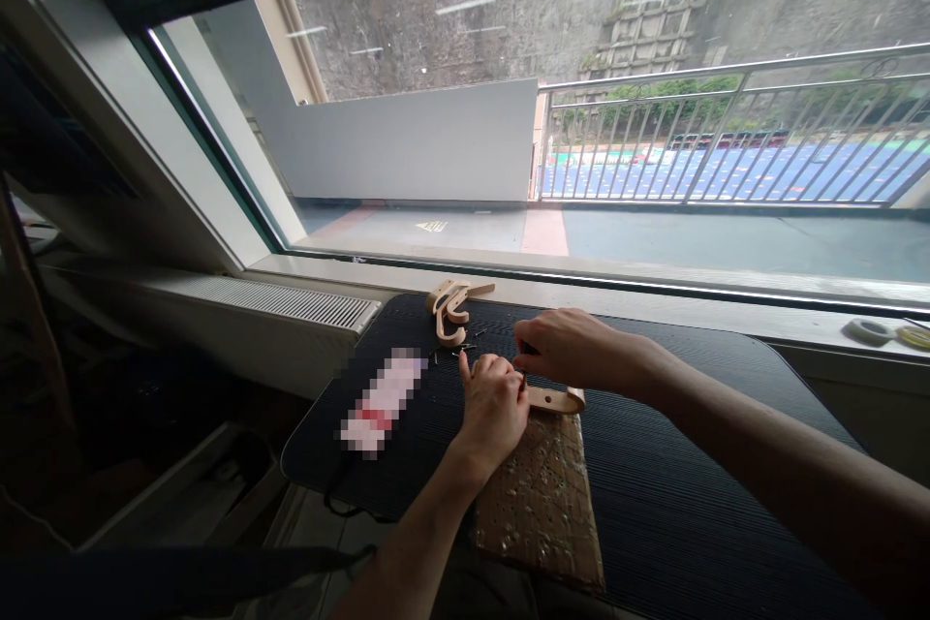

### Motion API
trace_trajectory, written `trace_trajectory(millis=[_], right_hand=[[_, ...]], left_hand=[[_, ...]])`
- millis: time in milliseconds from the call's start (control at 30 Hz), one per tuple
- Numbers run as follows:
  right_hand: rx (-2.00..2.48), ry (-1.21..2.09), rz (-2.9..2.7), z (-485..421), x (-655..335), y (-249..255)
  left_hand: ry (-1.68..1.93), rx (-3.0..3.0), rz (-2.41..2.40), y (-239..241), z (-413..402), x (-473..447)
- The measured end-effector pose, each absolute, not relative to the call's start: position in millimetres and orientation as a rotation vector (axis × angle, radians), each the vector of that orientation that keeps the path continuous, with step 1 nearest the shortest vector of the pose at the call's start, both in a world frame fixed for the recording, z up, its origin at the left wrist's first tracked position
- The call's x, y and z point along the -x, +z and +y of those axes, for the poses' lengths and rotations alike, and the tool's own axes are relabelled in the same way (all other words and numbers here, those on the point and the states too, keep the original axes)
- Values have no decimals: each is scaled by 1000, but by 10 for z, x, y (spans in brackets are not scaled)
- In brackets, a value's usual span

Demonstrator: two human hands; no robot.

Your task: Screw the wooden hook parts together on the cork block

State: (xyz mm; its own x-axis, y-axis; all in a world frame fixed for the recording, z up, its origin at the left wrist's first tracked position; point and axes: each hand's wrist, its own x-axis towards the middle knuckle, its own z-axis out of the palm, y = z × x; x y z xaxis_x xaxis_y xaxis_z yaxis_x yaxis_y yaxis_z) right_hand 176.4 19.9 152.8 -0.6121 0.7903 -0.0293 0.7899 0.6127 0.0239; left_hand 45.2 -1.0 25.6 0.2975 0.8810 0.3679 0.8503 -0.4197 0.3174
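My left hand (498, 407) is closed around one end of a pale wooden hook (556, 399), pressing it onto a worn brown board (542, 504). The hook's curled end and a dark hole show to the right of the fingers. Just above, my right hand (563, 344) is closed in a fist on a dark-handled tool (529, 349). Most of that tool is hidden, so its exact kind is unclear. Its lower end is close to my left fingertips. Beyond my left hand lie more wooden hooks (450, 315) and several small screws (465, 349).
The black table (690, 446) stands against the window sill (654, 305). A blurred pink-and-white item (385, 402) lies at the left, with a dark cable below it. Tape rolls (872, 332) rest on the sill at right. The board overhangs the table's near edge.
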Motion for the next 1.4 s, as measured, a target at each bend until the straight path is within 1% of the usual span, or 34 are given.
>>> trace_trajectory(millis=[267,533,767,1000,1200,1400], right_hand=[[-1251,-41,2725,170,-1754,1670],[-1330,75,2687,184,-1689,1596],[-1200,12,2724,156,-1667,1676],[-1307,62,2693,193,-1676,1594],[-1249,15,2729,182,-1733,1645],[-1322,49,2698,193,-1729,1591]], left_hand=[[755,-2465,1666,257,-8,-456],[751,-2456,1669,272,-8,-462],[753,-2475,1649,248,-7,-447],[746,-2456,1660,262,-12,-456],[772,-2440,1648,256,-13,-456],[776,-2449,1641,258,-14,-453]])
